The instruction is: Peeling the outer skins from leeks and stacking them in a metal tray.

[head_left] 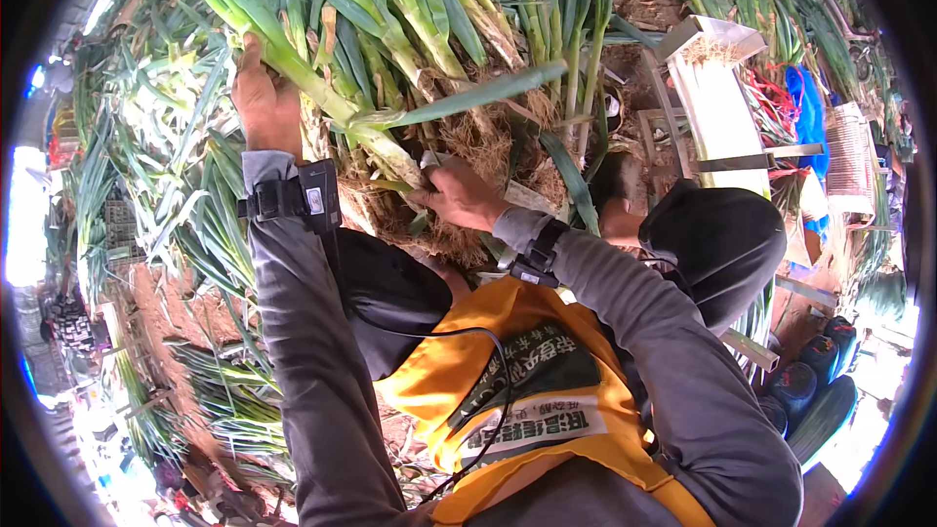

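Note:
A thick, long green onion slants across in front of me, its leafy top at the upper left and its pale root end low at the centre. My left hand is closed around its stalk below the leaves. At the root end, the fingers of my right hand are closed on the pale base. A small whitish bit shows by those fingers; I cannot make out what it is. Just beyond lies a heap of green onions with tangled brown roots towards me. One loose leaf sticks out rightward from the held stalk.
On the right, a pale metal trough stands by a metal frame. Beyond it are a blue bag and red strips. Several dark rounded objects sit at the lower right. More green onions cover the ground at left.

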Action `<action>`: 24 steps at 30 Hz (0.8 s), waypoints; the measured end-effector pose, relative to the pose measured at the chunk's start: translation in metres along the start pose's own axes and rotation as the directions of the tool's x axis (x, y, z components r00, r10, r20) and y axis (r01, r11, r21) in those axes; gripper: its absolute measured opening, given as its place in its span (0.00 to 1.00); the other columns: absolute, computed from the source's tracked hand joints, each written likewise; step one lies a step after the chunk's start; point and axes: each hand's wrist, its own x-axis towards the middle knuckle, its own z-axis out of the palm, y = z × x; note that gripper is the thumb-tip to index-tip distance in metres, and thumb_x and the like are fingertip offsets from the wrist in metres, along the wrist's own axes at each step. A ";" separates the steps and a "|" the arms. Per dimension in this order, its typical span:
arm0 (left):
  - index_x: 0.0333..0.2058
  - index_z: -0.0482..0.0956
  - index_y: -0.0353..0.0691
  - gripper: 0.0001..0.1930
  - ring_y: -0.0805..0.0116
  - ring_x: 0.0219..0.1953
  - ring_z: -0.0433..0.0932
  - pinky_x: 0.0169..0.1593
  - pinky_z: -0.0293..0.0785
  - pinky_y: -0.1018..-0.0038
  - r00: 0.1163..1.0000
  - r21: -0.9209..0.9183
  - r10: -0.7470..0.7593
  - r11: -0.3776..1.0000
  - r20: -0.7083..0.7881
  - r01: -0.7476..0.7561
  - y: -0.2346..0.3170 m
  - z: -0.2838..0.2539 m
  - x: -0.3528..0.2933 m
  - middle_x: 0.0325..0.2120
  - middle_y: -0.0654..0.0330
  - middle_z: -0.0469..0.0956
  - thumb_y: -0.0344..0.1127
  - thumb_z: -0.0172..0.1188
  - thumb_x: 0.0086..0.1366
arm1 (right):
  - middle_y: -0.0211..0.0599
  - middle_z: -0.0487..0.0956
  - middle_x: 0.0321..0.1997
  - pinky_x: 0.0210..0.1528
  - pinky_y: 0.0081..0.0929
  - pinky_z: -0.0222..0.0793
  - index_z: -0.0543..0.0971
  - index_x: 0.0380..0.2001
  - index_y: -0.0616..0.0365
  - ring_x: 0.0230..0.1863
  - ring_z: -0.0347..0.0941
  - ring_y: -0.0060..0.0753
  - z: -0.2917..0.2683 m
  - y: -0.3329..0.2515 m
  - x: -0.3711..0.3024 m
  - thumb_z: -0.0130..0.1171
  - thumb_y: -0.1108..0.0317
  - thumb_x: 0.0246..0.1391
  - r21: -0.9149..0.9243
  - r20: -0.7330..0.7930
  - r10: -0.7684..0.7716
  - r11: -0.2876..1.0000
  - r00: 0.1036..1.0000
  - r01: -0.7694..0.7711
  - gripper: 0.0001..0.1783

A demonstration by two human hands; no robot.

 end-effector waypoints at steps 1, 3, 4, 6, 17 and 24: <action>0.47 0.76 0.35 0.16 0.66 0.41 0.75 0.48 0.71 0.67 1.000 0.006 0.007 1.000 -0.015 -0.007 0.006 -0.004 -0.002 0.39 0.59 0.78 0.42 0.58 0.69 | 0.51 0.77 0.22 0.29 0.40 0.71 0.78 0.24 0.64 0.23 0.75 0.49 0.003 -0.013 0.003 0.69 0.51 0.49 -0.063 -0.010 0.001 0.998 1.000 -0.002 0.23; 0.45 0.77 0.34 0.13 0.67 0.36 0.78 0.44 0.76 0.71 0.987 0.317 0.116 0.946 -0.108 -0.076 0.016 -0.006 -0.007 0.35 0.59 0.79 0.36 0.59 0.67 | 0.49 0.75 0.20 0.30 0.45 0.68 0.75 0.19 0.65 0.21 0.73 0.51 0.007 -0.037 0.017 0.66 0.51 0.52 0.029 0.053 0.090 0.995 0.995 -0.092 0.26; 0.48 0.77 0.36 0.16 0.66 0.41 0.75 0.46 0.73 0.67 0.969 0.407 0.134 0.913 -0.207 -0.039 0.014 0.008 -0.018 0.40 0.58 0.78 0.37 0.62 0.65 | 0.49 0.75 0.20 0.29 0.45 0.68 0.75 0.19 0.65 0.21 0.73 0.49 0.009 -0.040 0.029 0.65 0.49 0.53 0.049 0.111 0.226 0.971 0.968 -0.232 0.27; 0.51 0.76 0.37 0.18 0.64 0.47 0.73 0.49 0.70 0.64 0.948 0.449 0.191 0.892 -0.256 -0.058 -0.003 0.025 -0.023 0.45 0.55 0.77 0.38 0.62 0.64 | 0.52 0.78 0.24 0.29 0.44 0.69 0.78 0.27 0.67 0.23 0.75 0.43 0.013 -0.029 0.053 0.62 0.44 0.54 0.026 0.256 0.336 0.935 0.906 -0.354 0.30; 0.59 0.71 0.38 0.24 0.62 0.59 0.66 0.64 0.52 0.62 0.992 0.325 0.033 0.946 -0.124 0.010 0.014 0.019 -0.039 0.60 0.59 0.69 0.39 0.59 0.66 | 0.31 0.77 0.31 0.27 0.30 0.72 0.75 0.49 0.55 0.25 0.70 0.26 -0.118 0.045 0.094 0.50 0.48 0.64 -0.281 -0.237 0.487 0.794 0.841 -0.539 0.23; 0.59 0.71 0.37 0.24 0.62 0.59 0.68 0.64 0.55 0.62 0.995 0.359 -0.098 0.928 -0.026 0.101 -0.013 0.033 -0.032 0.57 0.53 0.71 0.40 0.59 0.67 | 0.29 0.73 0.24 0.26 0.24 0.68 0.77 0.34 0.57 0.24 0.70 0.24 -0.136 0.103 0.098 0.63 0.48 0.53 0.054 0.208 0.608 0.775 0.767 -0.629 0.21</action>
